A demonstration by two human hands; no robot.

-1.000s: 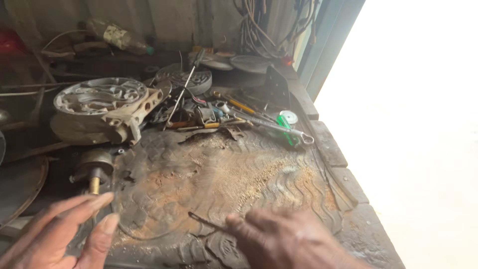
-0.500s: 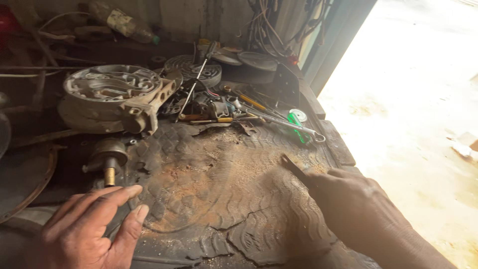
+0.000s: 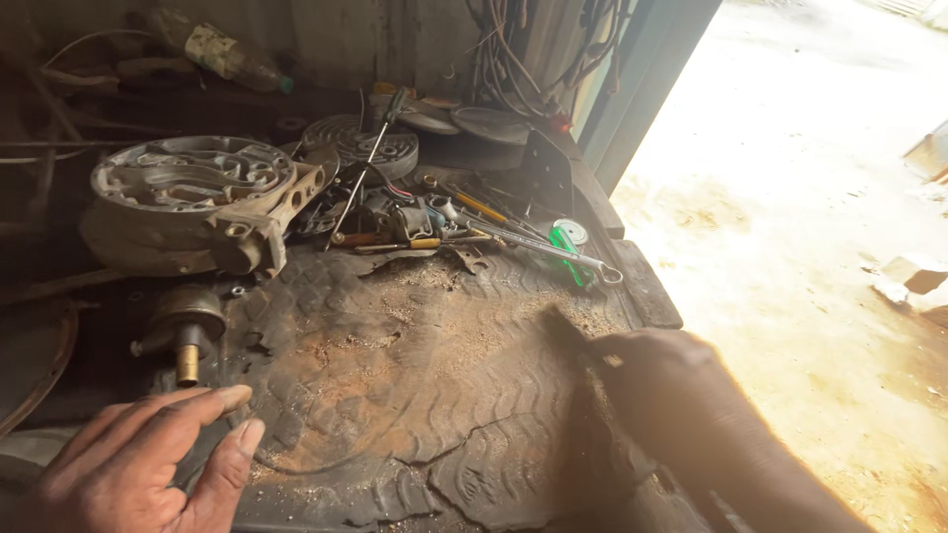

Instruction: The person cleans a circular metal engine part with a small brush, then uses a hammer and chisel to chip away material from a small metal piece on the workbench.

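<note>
Rubber, dusty and cracked, lies under my right hand (image 3: pixel 657 380). That hand is curled, one finger stuck out, holding nothing I can see, and it is blurry. The worn rubber mat (image 3: pixel 415 395) with brown dust runs from it across to my left hand (image 3: pixel 148 464), which lies open and flat on the mat's near edge. Just past my right hand are a wrench (image 3: pixel 553 252) and a green screwdriver (image 3: pixel 565 252). To wipe well, I would sweep slowly and keep the mat pinned.
</note>
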